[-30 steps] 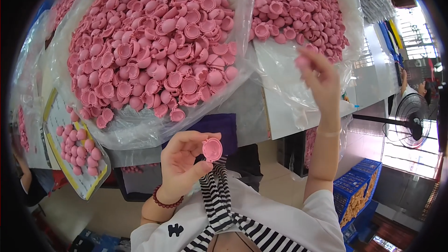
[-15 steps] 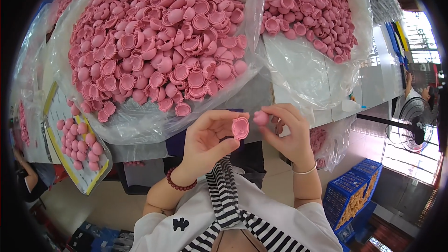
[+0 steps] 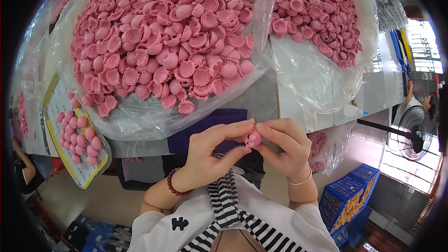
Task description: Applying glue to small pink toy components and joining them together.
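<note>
In front of my chest, my left hand (image 3: 210, 151) and my right hand (image 3: 285, 147) meet, fingertips closed round pink plastic pieces (image 3: 253, 138). The left holds a hollow pink half-shell, and the right presses a smaller rounded pink part against it. Fingers cover much of both, so I cannot tell whether they are joined. Beyond my hands, a large heap of pink half-shells (image 3: 154, 42) lies on clear plastic sheeting (image 3: 140, 128). A second heap of small pink parts (image 3: 317, 14) lies to its right.
Several pink balls (image 3: 79, 137) sit on a yellow-edged board (image 3: 88, 172) at the left. A dark purple cloth (image 3: 205, 130) lies at the table's near edge. Blue crates (image 3: 345, 196) with tan pieces stand at the lower right, below a black fan (image 3: 413, 133). Other people are at both sides.
My hands have come together; the small pink part in my right hand now meets the half-shell in my left. The half-shell's open face has turned out of sight.
</note>
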Demonstrator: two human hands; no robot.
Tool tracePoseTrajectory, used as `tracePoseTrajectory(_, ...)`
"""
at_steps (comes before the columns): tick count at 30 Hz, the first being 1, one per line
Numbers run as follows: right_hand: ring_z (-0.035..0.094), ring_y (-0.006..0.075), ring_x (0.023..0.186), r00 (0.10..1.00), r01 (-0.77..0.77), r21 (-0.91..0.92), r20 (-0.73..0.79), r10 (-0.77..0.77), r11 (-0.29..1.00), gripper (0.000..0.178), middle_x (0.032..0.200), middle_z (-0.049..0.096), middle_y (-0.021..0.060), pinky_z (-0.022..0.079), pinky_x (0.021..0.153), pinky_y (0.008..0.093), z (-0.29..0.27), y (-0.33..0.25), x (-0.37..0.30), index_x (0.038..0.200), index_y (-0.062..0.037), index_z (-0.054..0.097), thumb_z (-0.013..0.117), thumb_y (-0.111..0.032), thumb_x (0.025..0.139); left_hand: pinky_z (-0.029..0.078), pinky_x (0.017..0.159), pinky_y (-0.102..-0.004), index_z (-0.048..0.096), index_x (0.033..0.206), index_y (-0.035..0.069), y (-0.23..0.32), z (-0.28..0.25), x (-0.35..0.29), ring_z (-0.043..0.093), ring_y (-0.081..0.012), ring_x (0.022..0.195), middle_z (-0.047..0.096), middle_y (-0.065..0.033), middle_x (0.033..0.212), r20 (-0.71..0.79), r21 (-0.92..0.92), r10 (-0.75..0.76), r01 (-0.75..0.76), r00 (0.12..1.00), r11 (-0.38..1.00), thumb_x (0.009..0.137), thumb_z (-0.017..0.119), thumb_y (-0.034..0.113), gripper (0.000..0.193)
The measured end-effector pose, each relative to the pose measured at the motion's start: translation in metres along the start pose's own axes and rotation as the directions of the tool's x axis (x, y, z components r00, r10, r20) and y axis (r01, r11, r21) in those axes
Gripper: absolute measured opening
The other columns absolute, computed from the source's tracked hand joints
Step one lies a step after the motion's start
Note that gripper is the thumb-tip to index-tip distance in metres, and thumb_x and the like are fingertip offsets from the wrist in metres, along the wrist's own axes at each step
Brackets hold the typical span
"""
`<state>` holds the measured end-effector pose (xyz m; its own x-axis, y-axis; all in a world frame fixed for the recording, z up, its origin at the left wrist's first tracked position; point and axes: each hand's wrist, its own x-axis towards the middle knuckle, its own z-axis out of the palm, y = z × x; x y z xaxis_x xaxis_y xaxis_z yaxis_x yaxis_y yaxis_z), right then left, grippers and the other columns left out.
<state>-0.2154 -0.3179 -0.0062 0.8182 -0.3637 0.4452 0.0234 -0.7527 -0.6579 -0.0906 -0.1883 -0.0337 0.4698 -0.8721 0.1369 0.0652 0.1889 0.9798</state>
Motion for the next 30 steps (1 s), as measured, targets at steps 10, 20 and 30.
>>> tracePoseTrajectory(10, 0.058, 0.0209, 0.061, 0.981, 0.041, 0.064, -0.194, -0.028, 0.997, 0.030, 0.073, 0.060, 0.0083, 0.047, 0.054, 0.0266, 0.020, -0.013, -0.013, 0.088, 0.0005, 0.059, 0.067, 0.008, 0.060, 0.046, 0.076, -0.0259, 0.059, 0.106, -0.001, -0.003, 0.006, 0.003, 0.059, -0.0162, 0.083, 0.062, -0.0113, 0.099, -0.059, -0.091, 0.027, -0.032, 0.998, 0.995, 0.061, 0.074, 0.002, 0.047)
tracePoseTrajectory(20, 0.058, 0.0216, 0.060, 0.967, 0.061, 0.007, -0.250, -0.057, 0.998, 0.026, 0.072, 0.059, 0.0094, 0.048, 0.053, 0.0267, 0.024, -0.011, -0.015, 0.083, 0.0010, 0.060, 0.066, 0.009, 0.059, 0.046, 0.074, -0.0252, 0.063, 0.100, -0.001, -0.005, 0.005, 0.006, 0.059, -0.0154, 0.080, 0.065, -0.0096, 0.092, -0.089, -0.039, 0.094, -0.098, 0.992, 0.994, 0.059, 0.073, -0.001, 0.042)
tracePoseTrajectory(30, 0.047, 0.0227, 0.091, 0.529, -0.478, -0.319, -0.848, -0.021, 0.819, 0.027, 0.101, 0.050, 0.0105, 0.040, 0.076, 0.0314, -0.050, 0.049, -0.054, 0.099, 0.0015, 0.050, 0.059, -0.013, 0.077, 0.045, 0.076, -0.0277, 0.046, 0.110, 0.005, -0.018, -0.006, 0.003, 0.052, -0.0124, 0.084, 0.050, -0.0053, 0.093, 0.144, -0.807, -0.204, 0.234, 0.968, 0.542, 0.073, 0.064, 0.045, 0.058)
